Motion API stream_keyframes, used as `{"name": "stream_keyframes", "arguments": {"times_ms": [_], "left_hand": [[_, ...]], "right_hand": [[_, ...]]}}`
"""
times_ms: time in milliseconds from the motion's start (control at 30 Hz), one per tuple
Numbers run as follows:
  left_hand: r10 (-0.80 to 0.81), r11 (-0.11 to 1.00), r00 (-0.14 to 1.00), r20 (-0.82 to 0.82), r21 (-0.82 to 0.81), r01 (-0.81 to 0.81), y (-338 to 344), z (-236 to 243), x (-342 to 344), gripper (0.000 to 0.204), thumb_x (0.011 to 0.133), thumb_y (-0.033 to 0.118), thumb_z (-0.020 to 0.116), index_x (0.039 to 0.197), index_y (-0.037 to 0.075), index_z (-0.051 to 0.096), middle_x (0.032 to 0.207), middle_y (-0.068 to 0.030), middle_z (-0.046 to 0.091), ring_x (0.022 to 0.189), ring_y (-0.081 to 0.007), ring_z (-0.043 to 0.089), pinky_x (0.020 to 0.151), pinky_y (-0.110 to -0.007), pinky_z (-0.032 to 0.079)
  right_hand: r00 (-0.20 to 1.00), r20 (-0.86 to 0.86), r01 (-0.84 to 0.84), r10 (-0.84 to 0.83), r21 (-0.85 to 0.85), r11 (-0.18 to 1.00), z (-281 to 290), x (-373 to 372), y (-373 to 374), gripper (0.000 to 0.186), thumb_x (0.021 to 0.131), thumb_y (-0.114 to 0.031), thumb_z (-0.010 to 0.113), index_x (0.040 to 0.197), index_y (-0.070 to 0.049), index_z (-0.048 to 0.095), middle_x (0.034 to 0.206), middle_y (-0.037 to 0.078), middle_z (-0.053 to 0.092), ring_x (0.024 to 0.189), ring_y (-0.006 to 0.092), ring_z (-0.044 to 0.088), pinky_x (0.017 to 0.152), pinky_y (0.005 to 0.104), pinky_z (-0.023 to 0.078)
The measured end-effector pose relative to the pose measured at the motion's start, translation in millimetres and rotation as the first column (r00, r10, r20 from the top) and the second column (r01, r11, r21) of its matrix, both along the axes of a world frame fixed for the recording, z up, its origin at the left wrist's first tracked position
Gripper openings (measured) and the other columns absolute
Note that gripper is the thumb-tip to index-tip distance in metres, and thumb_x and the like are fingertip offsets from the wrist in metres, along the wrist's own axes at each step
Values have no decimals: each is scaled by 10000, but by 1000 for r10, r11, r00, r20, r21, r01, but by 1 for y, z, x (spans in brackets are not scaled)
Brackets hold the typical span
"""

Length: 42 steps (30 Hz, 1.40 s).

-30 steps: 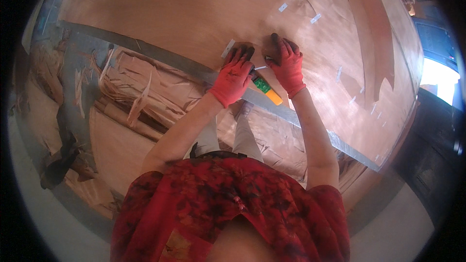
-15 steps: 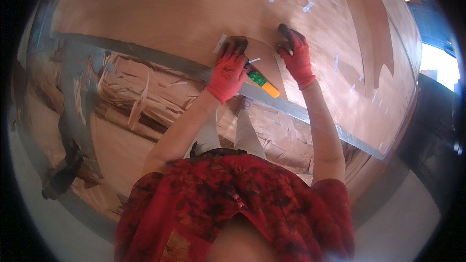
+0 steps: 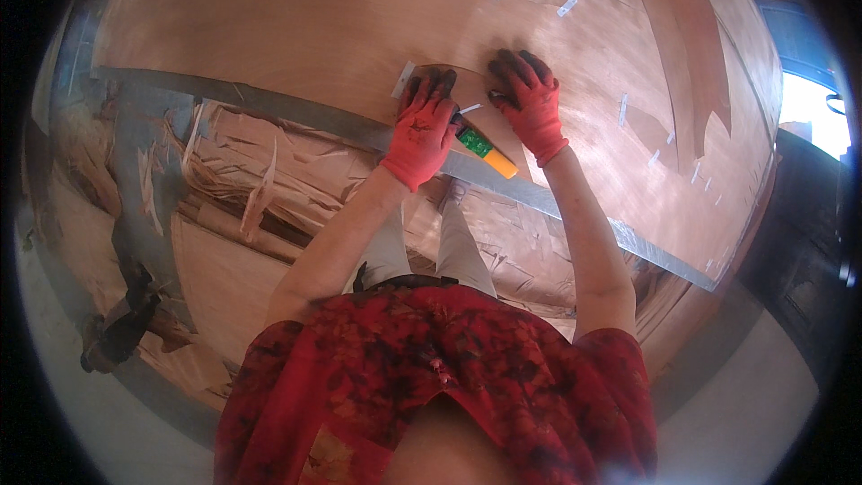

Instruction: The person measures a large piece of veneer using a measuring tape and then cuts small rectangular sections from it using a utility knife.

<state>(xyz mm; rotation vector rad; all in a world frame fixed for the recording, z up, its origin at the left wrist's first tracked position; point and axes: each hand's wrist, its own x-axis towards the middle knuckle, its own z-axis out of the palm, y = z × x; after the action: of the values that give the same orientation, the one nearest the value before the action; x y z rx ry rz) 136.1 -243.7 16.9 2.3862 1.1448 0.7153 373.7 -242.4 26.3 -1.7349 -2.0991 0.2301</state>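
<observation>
Both of my hands wear red gloves with dark fingertips and rest on a wide, thin sheet of brown wood veneer (image 3: 296, 31). My left hand (image 3: 422, 130) lies near the sheet's front edge, its fingers forward beside a white tape strip (image 3: 403, 79). Between its thumb and palm it grips a tool with a green-and-yellow handle (image 3: 488, 152); the tool's working end is hidden by the hand. A thin white strip (image 3: 470, 109) shows by the thumb. To the right, my right hand (image 3: 530, 103) presses on the veneer with fingers apart, holding nothing, beside a patch seam.
More white tape pieces (image 3: 567, 6) dot the sheet at the far side and right. A darker veneer strip (image 3: 687, 45) lies at the right. A grey metal edge (image 3: 660, 258) runs along the front. Torn veneer scraps (image 3: 260, 189) pile up below it, around my legs.
My right hand has moved a little left and come down onto the veneer, its fingers now spread forward. My left hand and the tool have stayed in place.
</observation>
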Motion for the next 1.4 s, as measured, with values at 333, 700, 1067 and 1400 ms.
{"name": "stream_keyframes", "arguments": {"times_ms": [333,700,1067,1400], "left_hand": [[20,1000,1000,4,8,-20,-1,-6,3,303,843,164,707,1079,49,557,1357,-198,568,1371,-438,428,1170,-607,273],[28,1000,999,17,-13,-27,0,0,7,293,830,142,713,1065,47,568,1388,-181,553,1385,-417,413,1172,-599,272],[23,999,997,73,-27,-21,3,-4,-1,311,821,128,698,1101,51,587,1439,-172,524,1407,-413,381,1188,-563,254],[522,335,801,295,-934,125,46,35,-5,231,935,191,660,1075,9,688,927,-117,723,678,-219,723,579,-324,589]], "right_hand": [[1000,-26,5,-5,-24,1000,7,-4,1,524,816,-277,757,1325,-227,647,1482,8,530,1361,315,454,1061,480,396],[999,15,41,-41,2,999,-1,-5,-1,483,835,-255,736,1309,-218,653,1462,9,547,1345,320,468,1050,489,400],[994,-49,103,-101,46,994,-4,-13,0,739,755,-292,799,1433,-187,524,1451,51,539,1329,325,472,1040,499,405],[991,-38,129,-126,91,988,-6,-16,1,849,716,-304,817,1477,-165,467,1470,71,509,1339,315,464,1014,508,408]]}}
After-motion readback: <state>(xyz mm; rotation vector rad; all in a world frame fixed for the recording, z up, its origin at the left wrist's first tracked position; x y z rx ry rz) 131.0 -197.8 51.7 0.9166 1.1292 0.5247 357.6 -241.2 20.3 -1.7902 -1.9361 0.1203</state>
